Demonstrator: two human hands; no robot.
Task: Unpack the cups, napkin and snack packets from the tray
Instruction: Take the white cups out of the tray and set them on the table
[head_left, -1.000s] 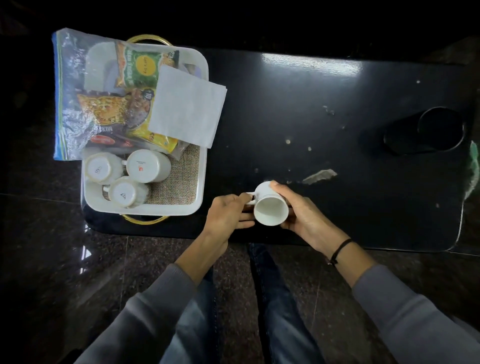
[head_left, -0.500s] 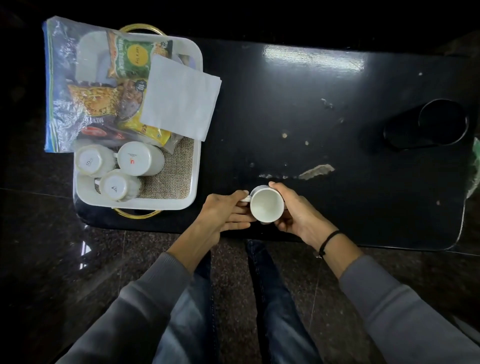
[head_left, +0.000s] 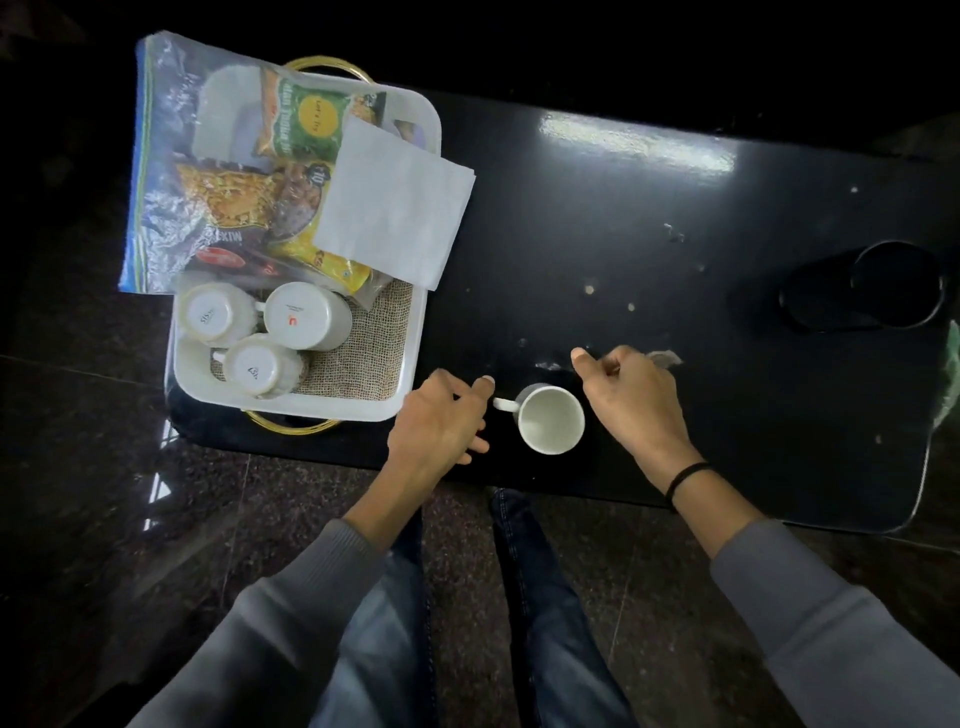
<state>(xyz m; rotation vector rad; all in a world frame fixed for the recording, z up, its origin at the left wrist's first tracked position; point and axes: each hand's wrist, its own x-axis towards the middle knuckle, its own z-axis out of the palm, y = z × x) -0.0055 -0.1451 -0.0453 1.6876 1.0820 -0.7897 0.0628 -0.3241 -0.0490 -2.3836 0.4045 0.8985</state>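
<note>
A white cup (head_left: 550, 421) stands upright on the black table (head_left: 649, 223), near its front edge. My left hand (head_left: 439, 423) lies just left of the cup, its fingertips beside the handle without gripping it. My right hand (head_left: 631, 402) hovers just right of the cup, fingers loosely curled, holding nothing. At the table's left end is the white tray (head_left: 291, 411). In it three cups (head_left: 257, 366) stand upside down. Snack packets (head_left: 306, 119) lie inside a clear zip bag (head_left: 161, 171). A white napkin (head_left: 395, 208) lies over the tray's right rim.
A round black recess or dark cup (head_left: 893, 283) sits at the table's right end. Pale chips mark the tabletop behind the cup. My knees are under the table's front edge, and dark stone floor surrounds it.
Both hands held the cup a moment ago. The cup now stands on the table and both hands have come off it, the right one moving farther right.
</note>
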